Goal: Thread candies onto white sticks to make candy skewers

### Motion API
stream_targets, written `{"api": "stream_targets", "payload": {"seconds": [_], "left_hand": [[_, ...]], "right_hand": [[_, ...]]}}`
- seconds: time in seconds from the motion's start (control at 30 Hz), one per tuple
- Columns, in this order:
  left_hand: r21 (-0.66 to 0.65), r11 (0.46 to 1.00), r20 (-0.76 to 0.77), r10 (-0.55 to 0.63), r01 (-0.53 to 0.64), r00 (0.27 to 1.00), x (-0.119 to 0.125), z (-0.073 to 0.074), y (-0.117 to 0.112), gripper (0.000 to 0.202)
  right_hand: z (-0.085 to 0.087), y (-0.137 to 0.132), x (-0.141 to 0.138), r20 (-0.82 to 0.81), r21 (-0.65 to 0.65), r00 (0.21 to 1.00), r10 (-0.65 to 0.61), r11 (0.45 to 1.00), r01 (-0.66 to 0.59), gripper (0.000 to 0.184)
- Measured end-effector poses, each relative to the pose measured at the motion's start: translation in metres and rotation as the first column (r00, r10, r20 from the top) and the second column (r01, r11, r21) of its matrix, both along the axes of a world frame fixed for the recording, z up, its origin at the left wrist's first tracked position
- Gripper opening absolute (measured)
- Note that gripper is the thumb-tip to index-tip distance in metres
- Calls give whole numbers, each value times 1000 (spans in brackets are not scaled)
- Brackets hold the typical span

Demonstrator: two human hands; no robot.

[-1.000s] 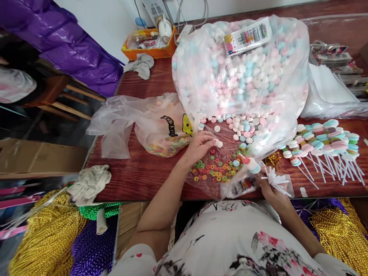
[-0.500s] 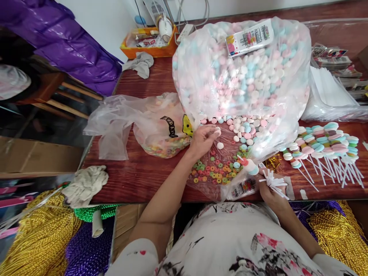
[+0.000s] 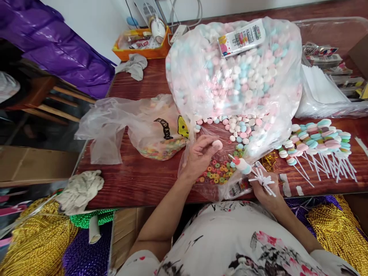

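Observation:
My left hand (image 3: 198, 156) is closed in a pinch on a pale marshmallow (image 3: 217, 144), above loose gummy rings (image 3: 216, 171) on clear plastic. My right hand (image 3: 266, 191) is wrapped around a bundle of white sticks (image 3: 262, 179). One stick in that hand points up to the left, with a skewer of marshmallows (image 3: 243, 167) and a red gummy piece threaded on it. Loose pink, white and blue marshmallows (image 3: 243, 128) spill from the mouth of a big clear bag (image 3: 230, 80). The right fingers are partly hidden by the sticks.
Finished-looking marshmallow skewers (image 3: 319, 142) lie piled at the right, below a clear tray (image 3: 324, 109) of white sleeves. A bag of gummy rings (image 3: 161, 134) lies left of my left hand. A crumpled cloth (image 3: 82, 189) sits at the table's left corner, an orange box (image 3: 140, 51) at the back.
My left hand, with a marshmallow in its fingers, has come nearer to my body and towards the skewer in my right hand. The whole view has shifted slightly.

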State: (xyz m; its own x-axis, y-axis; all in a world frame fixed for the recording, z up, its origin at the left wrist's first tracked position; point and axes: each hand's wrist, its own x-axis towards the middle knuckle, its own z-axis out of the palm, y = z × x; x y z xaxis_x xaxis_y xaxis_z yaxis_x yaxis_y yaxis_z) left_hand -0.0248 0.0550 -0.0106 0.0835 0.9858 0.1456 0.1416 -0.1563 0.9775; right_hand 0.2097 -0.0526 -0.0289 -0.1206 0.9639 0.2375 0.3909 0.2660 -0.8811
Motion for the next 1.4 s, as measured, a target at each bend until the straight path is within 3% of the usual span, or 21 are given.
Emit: {"api": "stream_targets", "payload": {"seconds": [0.13,0.33,0.47,0.6,0.8,1.17,1.3,1.4], "left_hand": [[-59,997,200,51,-40,978,5,-1,-29,29],[38,995,261,83,-96,962,9,-15,-47,30],[118,987,218,83,-111,972,8,-19,-51,28],[223,962,100,141,-160,985,8,-12,-53,25],[486,851,-28,246,-202,969,9,2,-57,28],[713,701,-289,287,5,914,2,6,-61,38],[727,677,-346,216,115,913,-3,-1,-65,48],[722,680,-359,208,130,910,-4,-4,-68,48]], "right_hand": [[1,0,-7,68,70,995,72,995,-77,13],[1,-6,-11,152,104,987,52,992,-69,17],[5,-10,-14,115,104,989,87,990,-99,16],[7,-13,-16,97,114,990,100,987,-111,17],[4,-16,-22,142,64,988,53,996,-62,18],[17,-10,-37,87,96,992,93,990,-101,21],[13,-10,-34,65,72,993,98,992,-103,21],[9,-11,-35,47,56,995,88,994,-91,20]]}}
